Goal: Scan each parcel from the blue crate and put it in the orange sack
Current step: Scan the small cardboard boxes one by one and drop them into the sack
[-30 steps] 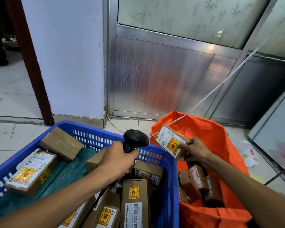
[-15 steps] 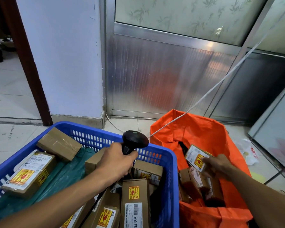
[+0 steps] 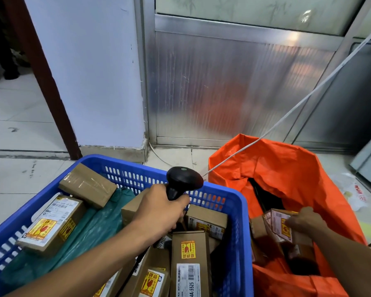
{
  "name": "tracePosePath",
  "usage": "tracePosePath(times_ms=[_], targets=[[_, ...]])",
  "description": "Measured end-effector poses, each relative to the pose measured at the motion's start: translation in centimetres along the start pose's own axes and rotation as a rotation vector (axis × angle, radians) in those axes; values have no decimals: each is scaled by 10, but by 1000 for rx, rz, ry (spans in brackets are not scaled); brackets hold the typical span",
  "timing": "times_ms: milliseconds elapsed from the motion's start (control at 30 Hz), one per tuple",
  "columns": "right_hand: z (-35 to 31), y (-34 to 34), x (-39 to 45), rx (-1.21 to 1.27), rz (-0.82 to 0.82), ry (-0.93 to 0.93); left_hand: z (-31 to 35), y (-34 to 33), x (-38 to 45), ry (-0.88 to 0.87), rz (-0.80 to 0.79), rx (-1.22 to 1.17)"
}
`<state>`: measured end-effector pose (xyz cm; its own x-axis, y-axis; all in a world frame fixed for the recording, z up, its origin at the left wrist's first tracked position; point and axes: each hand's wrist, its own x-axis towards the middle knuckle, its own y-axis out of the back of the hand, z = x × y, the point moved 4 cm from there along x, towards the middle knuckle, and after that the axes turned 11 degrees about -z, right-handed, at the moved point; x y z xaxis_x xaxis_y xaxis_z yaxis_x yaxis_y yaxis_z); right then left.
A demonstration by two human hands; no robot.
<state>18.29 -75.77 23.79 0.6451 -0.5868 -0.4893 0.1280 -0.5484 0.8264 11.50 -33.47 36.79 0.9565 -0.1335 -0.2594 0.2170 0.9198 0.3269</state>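
Left hand [image 3: 159,213] grips the scanner [image 3: 183,182] over the blue crate [image 3: 237,211]; right hand [image 3: 304,220] holds a parcel [image 3: 278,225] inside the orange sack [image 3: 287,168].

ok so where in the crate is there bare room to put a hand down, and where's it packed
The free patch in the blue crate is the green plastic sheet, bordered by the labelled box on its left, the plain taped box behind and the left hand with the scanner. The crate's right side is crowded with stacked parcels.
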Motion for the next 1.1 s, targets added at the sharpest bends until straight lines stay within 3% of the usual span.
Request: tracePosePath(times_ms=[167, 433, 667, 800, 1100], targets=[[-10, -14, 0, -44, 33, 50, -1, -2, 2, 17, 0, 4], [-19, -27, -5, -72, -51, 71, -1, -5, 2, 37, -8, 31], [-29, -37, -3, -49, -134, 228, -1, -6, 2, 36, -23, 49], [-43, -43, -1, -192, -164, 307, -2, -5, 2, 34, -20, 31], [-124, -30, -69, -137, 42, 656, 1, 7, 5, 14, -12, 1]])
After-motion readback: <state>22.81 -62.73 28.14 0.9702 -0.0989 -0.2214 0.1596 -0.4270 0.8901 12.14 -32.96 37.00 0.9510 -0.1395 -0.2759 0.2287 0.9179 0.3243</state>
